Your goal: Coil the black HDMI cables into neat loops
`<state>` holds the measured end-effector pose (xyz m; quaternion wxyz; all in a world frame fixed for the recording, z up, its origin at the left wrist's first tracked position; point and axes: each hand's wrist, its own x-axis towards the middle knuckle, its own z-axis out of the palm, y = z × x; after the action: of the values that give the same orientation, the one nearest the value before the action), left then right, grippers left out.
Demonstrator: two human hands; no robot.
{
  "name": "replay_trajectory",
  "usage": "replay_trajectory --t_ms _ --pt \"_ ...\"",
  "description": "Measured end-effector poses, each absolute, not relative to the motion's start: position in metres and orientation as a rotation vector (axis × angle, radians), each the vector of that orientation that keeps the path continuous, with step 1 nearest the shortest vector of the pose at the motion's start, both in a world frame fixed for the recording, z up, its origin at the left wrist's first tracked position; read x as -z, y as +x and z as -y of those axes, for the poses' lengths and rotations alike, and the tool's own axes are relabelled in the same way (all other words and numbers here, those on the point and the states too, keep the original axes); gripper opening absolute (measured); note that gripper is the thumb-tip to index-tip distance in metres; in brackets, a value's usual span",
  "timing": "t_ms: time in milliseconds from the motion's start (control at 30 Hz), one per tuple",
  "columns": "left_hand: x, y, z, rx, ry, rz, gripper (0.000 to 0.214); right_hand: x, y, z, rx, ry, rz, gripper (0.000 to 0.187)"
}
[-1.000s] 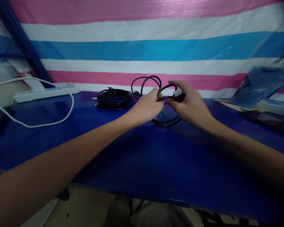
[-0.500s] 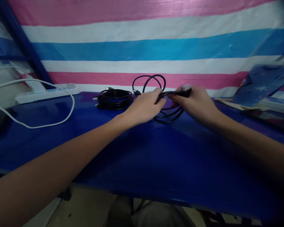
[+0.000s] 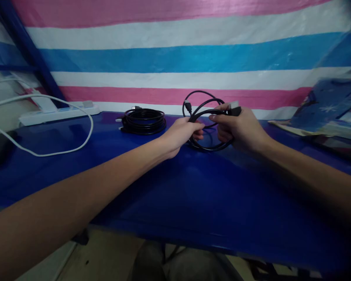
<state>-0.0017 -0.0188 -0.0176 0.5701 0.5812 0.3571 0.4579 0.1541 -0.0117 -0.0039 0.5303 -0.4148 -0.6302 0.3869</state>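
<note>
A loose black cable (image 3: 210, 146) hangs in loops between my two hands above the blue table (image 3: 175, 195). My left hand (image 3: 181, 134) is closed round several strands of it at the loops' left side. My right hand (image 3: 241, 128) grips the same cable near its plug end (image 3: 234, 109), which sticks out past my fingers. Another small connector of the cable (image 3: 188, 106) points up behind my left hand. A second black cable (image 3: 143, 121), coiled neatly, lies on the table to the left, apart from both hands.
A white power strip (image 3: 57, 113) lies at the back left, with a white cord (image 3: 46, 152) looping over the table. Blue printed packaging (image 3: 324, 105) leans at the far right. A striped pink, white and blue sheet (image 3: 175, 50) hangs behind.
Both hands have shifted right with the loose cable. The loops have been gathered tighter, and the plug end in my right hand has moved right and slightly up.
</note>
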Motion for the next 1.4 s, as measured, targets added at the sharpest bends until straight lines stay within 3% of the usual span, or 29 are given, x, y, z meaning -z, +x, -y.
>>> replay_trajectory --t_ms 267,400,467,600,667,800,933,1233,1400 --pt "0.0 -0.002 0.038 -0.91 1.441 -0.603 0.029 0.01 0.153 0.02 -0.052 -0.981 1.711 0.05" --pt "-0.006 -0.003 0.039 -0.932 1.454 -0.599 0.033 -0.001 0.146 0.029 0.019 -1.035 1.75 0.058" --pt "-0.006 -0.002 0.039 -0.979 1.497 -0.685 0.031 -0.007 0.144 0.031 -0.048 -1.136 1.786 0.049" --pt "-0.007 -0.001 0.042 -1.144 1.684 -0.816 0.037 -0.015 0.146 0.03 0.116 -1.222 1.735 0.014" --pt "-0.008 -0.001 0.043 -1.246 1.789 -0.853 0.039 -0.015 0.15 0.027 0.02 -1.179 1.736 0.014" --pt "-0.011 -0.003 0.04 -1.422 1.688 -0.82 0.035 -0.011 0.153 0.025 -0.707 -0.873 1.694 0.011" --pt "-0.019 -0.006 0.039 -1.537 1.339 -0.604 0.032 -0.017 0.143 0.037 -1.096 -0.669 1.509 0.005" --pt "-0.038 -0.008 0.043 -1.561 1.083 -0.412 0.048 -0.01 0.124 0.048 -1.279 -0.469 1.419 0.002" --pt "-0.032 -0.007 0.042 -1.304 1.354 -0.481 0.043 -0.013 0.127 0.044 -1.187 -0.668 1.317 0.017"
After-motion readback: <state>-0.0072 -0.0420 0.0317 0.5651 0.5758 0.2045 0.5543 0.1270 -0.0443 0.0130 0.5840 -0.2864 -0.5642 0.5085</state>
